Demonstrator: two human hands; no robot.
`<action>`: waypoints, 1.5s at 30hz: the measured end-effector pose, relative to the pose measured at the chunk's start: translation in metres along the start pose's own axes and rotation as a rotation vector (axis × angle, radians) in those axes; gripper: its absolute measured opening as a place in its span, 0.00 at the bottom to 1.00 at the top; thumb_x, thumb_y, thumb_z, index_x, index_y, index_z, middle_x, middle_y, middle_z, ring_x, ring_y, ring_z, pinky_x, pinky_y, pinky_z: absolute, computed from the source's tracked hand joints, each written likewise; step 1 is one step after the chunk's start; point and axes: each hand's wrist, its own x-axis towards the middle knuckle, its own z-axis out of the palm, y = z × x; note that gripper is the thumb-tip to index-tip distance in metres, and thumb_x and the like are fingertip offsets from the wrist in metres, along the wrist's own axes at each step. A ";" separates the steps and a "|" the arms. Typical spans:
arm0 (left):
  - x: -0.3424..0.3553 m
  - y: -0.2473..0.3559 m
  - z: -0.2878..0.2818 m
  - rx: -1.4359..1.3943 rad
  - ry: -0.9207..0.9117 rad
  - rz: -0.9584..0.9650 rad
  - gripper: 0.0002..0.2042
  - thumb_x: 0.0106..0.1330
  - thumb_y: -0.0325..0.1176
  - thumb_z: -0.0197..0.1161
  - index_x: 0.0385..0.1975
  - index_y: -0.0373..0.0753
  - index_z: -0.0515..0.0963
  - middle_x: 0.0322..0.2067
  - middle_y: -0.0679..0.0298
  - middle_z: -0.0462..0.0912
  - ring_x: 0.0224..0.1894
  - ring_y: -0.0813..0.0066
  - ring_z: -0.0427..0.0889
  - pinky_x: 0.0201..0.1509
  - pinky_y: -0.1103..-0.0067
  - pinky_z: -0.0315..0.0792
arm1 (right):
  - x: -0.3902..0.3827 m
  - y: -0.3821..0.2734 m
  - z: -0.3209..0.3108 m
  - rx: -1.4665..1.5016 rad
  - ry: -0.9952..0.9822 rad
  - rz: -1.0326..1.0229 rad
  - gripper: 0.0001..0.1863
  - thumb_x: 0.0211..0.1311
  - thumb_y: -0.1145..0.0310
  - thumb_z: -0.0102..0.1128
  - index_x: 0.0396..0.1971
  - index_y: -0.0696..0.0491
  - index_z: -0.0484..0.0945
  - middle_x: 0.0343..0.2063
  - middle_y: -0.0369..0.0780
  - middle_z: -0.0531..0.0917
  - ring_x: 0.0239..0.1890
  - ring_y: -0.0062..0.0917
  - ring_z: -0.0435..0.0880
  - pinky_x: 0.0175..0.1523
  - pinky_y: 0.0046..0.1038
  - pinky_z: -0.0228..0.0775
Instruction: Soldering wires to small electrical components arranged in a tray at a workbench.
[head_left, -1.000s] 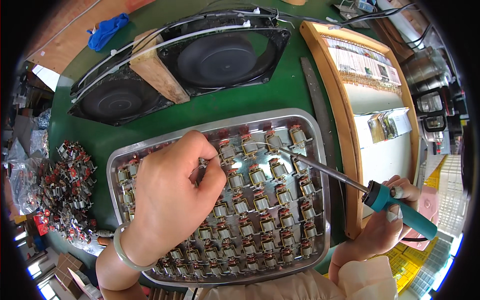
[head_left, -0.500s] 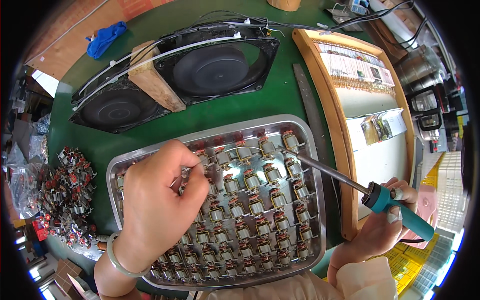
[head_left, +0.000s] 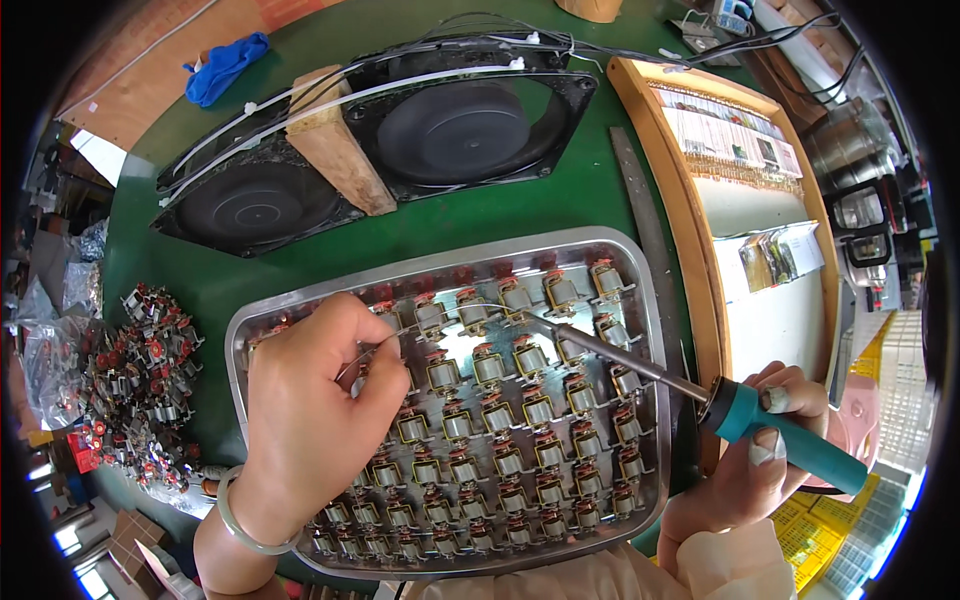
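My left hand (head_left: 318,395) is closed in a pinch on a thin, silvery solder wire (head_left: 450,310), above the left part of a metal tray (head_left: 236,365). The wire arcs rightward to the tip of a soldering iron (head_left: 785,437) with a green handle. My right hand (head_left: 745,490) wraps round that handle, right of the tray. Small coil parts (head_left: 497,417) with silvery windings and yellowish frames stand in rows in the tray. The iron's tip and the wire's end meet at a coil part in the farthest row; whether they touch it is unclear. My left hand hides some parts.
Two black fans (head_left: 455,135) with a wooden block (head_left: 340,150) between them stand behind the tray. Loose coil parts (head_left: 150,370) are heaped at left. A wood-framed board (head_left: 705,300) lies at right beside a metal strip (head_left: 640,200). A blue cloth (head_left: 225,70) lies far left.
The iron's tip has moved left along the farthest row to another coil part. My left hand has shifted left over the tray with the solder wire. The whole view has shifted slightly.
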 end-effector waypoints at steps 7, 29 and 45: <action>0.000 -0.001 0.000 0.007 -0.013 0.003 0.04 0.43 0.21 0.55 0.16 0.36 0.67 0.07 0.66 0.61 0.07 0.79 0.59 0.12 0.82 0.53 | 0.000 0.003 0.001 -0.014 0.061 0.015 0.16 0.45 0.61 0.55 0.26 0.58 0.66 0.18 0.37 0.65 0.22 0.20 0.60 0.26 0.18 0.54; 0.002 0.002 -0.001 -0.011 -0.045 0.044 0.05 0.43 0.22 0.55 0.17 0.37 0.66 0.07 0.64 0.64 0.07 0.76 0.62 0.12 0.80 0.54 | 0.001 -0.002 0.005 -0.065 0.050 0.022 0.17 0.44 0.60 0.55 0.26 0.59 0.65 0.19 0.37 0.64 0.22 0.21 0.60 0.27 0.19 0.52; -0.006 -0.005 -0.013 0.016 0.021 -0.026 0.05 0.43 0.22 0.56 0.15 0.36 0.67 0.05 0.66 0.59 0.07 0.80 0.58 0.12 0.83 0.51 | -0.001 -0.002 0.000 0.009 0.079 0.031 0.16 0.44 0.61 0.54 0.26 0.59 0.65 0.19 0.37 0.63 0.22 0.21 0.59 0.26 0.18 0.55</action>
